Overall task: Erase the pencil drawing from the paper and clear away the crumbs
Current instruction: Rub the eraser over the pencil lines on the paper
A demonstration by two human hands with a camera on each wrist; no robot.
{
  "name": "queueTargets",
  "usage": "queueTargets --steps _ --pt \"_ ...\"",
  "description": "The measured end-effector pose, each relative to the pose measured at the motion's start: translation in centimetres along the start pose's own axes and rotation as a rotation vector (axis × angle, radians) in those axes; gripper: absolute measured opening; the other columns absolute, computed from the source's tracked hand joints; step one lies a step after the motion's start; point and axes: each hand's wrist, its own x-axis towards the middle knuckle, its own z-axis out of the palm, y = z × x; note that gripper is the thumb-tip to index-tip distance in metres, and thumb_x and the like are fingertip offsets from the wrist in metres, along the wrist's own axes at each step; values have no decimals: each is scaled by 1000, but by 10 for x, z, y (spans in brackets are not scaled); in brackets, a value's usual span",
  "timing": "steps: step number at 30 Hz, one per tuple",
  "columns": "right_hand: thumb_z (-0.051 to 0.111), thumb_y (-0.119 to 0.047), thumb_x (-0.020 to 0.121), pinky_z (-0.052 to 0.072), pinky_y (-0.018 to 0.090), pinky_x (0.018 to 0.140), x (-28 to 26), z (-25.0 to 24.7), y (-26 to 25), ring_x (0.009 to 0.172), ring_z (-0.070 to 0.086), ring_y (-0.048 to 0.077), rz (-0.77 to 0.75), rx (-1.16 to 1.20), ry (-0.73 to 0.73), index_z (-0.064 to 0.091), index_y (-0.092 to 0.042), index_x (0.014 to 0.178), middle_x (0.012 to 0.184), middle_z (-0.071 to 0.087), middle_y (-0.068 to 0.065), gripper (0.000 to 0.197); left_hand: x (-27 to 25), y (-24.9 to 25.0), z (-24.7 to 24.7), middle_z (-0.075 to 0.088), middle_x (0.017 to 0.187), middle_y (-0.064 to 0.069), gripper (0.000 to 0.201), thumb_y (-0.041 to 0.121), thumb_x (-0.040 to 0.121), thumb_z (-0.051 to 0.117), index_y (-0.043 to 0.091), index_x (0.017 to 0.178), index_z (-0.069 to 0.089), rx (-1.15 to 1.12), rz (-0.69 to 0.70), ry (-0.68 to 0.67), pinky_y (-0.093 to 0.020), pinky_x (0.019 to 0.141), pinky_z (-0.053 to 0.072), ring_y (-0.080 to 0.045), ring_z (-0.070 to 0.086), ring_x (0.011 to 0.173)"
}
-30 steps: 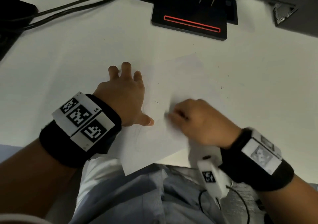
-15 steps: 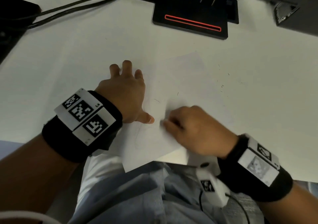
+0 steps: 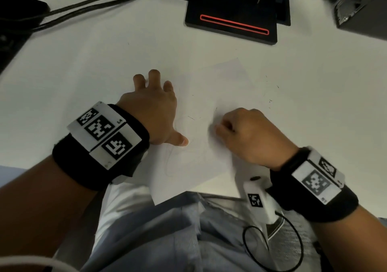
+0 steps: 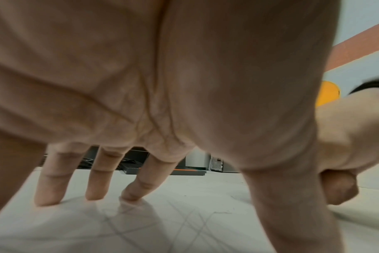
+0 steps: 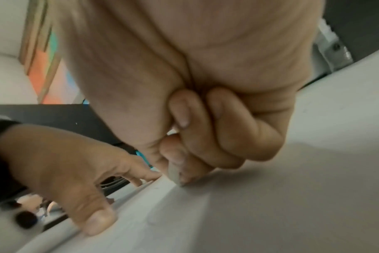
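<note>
Right hand (image 3: pixel 249 135) pinches the eraser (image 5: pixel 174 174) tip-down on the paper (image 3: pixel 209 96); leftover pencil lines (image 3: pixel 182 158) sit around 8 o'clock, nearer my flat, open left hand (image 3: pixel 155 112) pinning the sheet.

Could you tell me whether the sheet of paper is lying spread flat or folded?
Spread flat. The paper lies on the desk, no fold visible; the left hand presses it while the right hand rubs an eraser.

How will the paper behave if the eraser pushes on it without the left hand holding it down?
The paper is a thin single sheet, so it would probably slide or buckle. Its near corner overhangs the table edge, so it looks floppy and light. The left hand presses it flat while the right hand rubs with the eraser.
</note>
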Motion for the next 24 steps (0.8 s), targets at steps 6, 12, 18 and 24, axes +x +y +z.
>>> queueTargets --steps 6,12,18,24 --pt "47 -36 102 35 24 50 -12 7 -7 54 53 20 -100 -23 -145 60 -3 70 61 61 11 47 0 -1 -2 13 144 -15 125 78 63 70 8 151 16 -3 -2 0 -51 96 50 -37 20 136" --pt "47 -37 101 36 27 53 -15 15 -9 52 49 14 -137 -32 -107 56 -11 67 56 55 2 44 -1 0 -1 13 144 -16 124 77 64 71 8 151 17 5 -2 -8 -52 97 49 -38 21 135" --pt "48 -33 101 31 29 53 -4 -1 3 52 46 17 -23 -13 -1 52 -7 63 57 54 6 45 0 1 -2 14 143 -16 123 77 64 71 7 150 18 -3 -9 -11 -53 97 49 -39 21 135" --pt "51 -35 100 30 23 51 -13 7 -4 50 44 9 -144 -35 -149 54 -10 66 54 50 0 43 0 -1 -1 12 145 -15 126 77 64 71 8 152 14 -6 -1 -10 -53 98 48 -38 20 136"
